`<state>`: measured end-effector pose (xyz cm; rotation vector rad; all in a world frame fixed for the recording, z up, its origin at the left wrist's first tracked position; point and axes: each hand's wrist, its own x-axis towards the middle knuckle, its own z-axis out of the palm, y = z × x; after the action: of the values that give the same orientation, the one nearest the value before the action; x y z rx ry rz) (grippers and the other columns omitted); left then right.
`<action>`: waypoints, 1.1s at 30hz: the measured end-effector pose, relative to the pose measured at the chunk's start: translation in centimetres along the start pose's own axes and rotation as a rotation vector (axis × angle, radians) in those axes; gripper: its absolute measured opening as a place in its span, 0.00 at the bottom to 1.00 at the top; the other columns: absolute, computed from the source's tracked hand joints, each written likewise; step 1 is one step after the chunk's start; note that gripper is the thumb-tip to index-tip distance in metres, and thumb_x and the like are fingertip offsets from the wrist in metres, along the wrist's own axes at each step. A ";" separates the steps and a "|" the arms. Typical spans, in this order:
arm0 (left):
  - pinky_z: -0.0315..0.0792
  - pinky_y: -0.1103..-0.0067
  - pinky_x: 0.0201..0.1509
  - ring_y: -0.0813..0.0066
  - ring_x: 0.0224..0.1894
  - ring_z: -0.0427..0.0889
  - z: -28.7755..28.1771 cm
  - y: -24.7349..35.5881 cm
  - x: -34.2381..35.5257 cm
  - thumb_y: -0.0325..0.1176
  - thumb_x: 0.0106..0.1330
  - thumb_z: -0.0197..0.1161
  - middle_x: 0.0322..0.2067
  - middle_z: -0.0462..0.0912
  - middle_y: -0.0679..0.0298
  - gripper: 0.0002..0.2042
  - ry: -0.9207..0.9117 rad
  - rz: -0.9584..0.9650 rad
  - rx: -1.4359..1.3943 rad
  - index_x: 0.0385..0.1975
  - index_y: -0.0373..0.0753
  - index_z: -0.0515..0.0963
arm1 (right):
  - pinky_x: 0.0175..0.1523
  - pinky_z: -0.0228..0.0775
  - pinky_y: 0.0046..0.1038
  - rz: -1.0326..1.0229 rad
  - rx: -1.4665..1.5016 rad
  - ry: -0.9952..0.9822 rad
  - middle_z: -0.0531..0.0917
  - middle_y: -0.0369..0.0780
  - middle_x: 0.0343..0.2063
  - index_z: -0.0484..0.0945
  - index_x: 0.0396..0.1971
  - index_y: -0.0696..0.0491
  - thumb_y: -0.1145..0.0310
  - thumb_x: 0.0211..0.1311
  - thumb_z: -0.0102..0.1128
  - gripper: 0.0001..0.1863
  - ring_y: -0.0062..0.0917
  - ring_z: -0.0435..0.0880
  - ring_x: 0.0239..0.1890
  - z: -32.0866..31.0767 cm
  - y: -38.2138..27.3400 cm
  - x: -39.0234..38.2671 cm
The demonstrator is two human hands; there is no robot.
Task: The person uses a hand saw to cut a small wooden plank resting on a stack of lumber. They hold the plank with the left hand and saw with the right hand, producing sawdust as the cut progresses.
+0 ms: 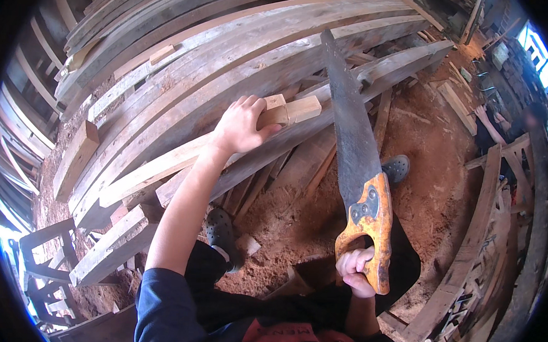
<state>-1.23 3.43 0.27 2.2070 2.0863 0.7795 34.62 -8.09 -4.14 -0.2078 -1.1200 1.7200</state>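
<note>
Your left hand (pixel 244 124) has its fingers curled down over a pale wood block (pixel 304 110), whose squared end sticks out to the right of them. A long pale board (pixel 155 171) slopes from beneath those fingers down to the left; whether block and board are one piece, I cannot tell. Your right hand (pixel 356 269), lower and to the right, has its fingers wrapped around the worn orange handle (pixel 378 236) of a saw (pixel 358 174). The dark blade (pixel 348 107) rises away from these fingers, leaning left, and passes just beside the block's end. Beyond your left fingers lie long grey beams (pixel 242 56). Up and right of your right fingers, a grey shoe (pixel 396 169) stands on the reddish dirt floor (pixel 438 199)
</note>
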 end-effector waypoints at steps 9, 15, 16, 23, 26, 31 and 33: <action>0.70 0.65 0.55 0.51 0.48 0.75 0.2 0.3 -0.2 0.45 0.54 0.67 0.40 0.78 0.49 0.24 0.015 -0.015 -0.009 0.39 0.30 0.74 | 0.28 0.65 0.28 0.025 -0.021 -0.055 0.71 0.38 0.20 0.67 0.32 0.57 0.89 0.43 0.59 0.17 0.22 0.70 0.20 1.7 2.6 2.2; 0.69 0.63 0.50 0.49 0.44 0.74 0.5 0.5 -1.2 0.45 0.53 0.69 0.37 0.76 0.49 0.23 0.048 0.119 -0.081 0.36 0.30 0.72 | 0.28 0.65 0.28 0.023 -0.066 -0.065 0.71 0.38 0.20 0.67 0.32 0.57 0.88 0.44 0.60 0.16 0.22 0.69 0.21 2.3 2.2 2.1; 0.70 0.64 0.52 0.50 0.45 0.75 0.4 0.7 -1.2 0.45 0.53 0.68 0.38 0.77 0.49 0.23 0.027 0.097 -0.069 0.37 0.30 0.73 | 0.28 0.65 0.28 0.018 -0.066 -0.064 0.71 0.38 0.20 0.67 0.32 0.57 0.88 0.44 0.60 0.16 0.22 0.69 0.20 2.3 2.2 2.1; 0.70 0.65 0.53 0.52 0.46 0.76 0.1 1.2 -1.1 0.45 0.52 0.69 0.39 0.78 0.50 0.23 0.001 0.049 -0.028 0.39 0.31 0.74 | 0.28 0.64 0.27 0.025 -0.071 -0.048 0.70 0.37 0.20 0.67 0.31 0.57 0.88 0.44 0.60 0.16 0.22 0.70 0.20 2.5 2.4 2.2; 0.70 0.65 0.53 0.52 0.46 0.77 0.3 1.1 -1.1 0.45 0.52 0.69 0.38 0.78 0.49 0.23 0.024 0.061 -0.031 0.39 0.31 0.74 | 0.28 0.65 0.27 0.020 -0.084 -0.053 0.70 0.37 0.20 0.67 0.31 0.57 0.88 0.44 0.60 0.16 0.22 0.70 0.20 2.3 2.4 2.0; 0.71 0.65 0.53 0.52 0.46 0.77 0.3 1.0 -1.1 0.45 0.52 0.69 0.38 0.79 0.49 0.23 0.025 0.065 -0.019 0.39 0.31 0.74 | 0.28 0.65 0.27 0.007 -0.149 -0.064 0.70 0.37 0.19 0.67 0.30 0.56 0.88 0.44 0.60 0.16 0.23 0.69 0.20 2.6 2.5 2.4; 0.71 0.65 0.53 0.52 0.46 0.77 0.4 1.0 -1.2 0.45 0.52 0.69 0.38 0.79 0.49 0.23 0.029 0.062 -0.016 0.39 0.31 0.74 | 0.28 0.64 0.27 0.016 -0.205 -0.092 0.68 0.36 0.19 0.65 0.30 0.53 0.86 0.45 0.61 0.17 0.23 0.68 0.19 2.8 2.5 2.6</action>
<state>-0.18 2.36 -0.13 2.2766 2.0258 0.8342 30.09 -7.65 -3.56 -0.2670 -1.3669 1.6425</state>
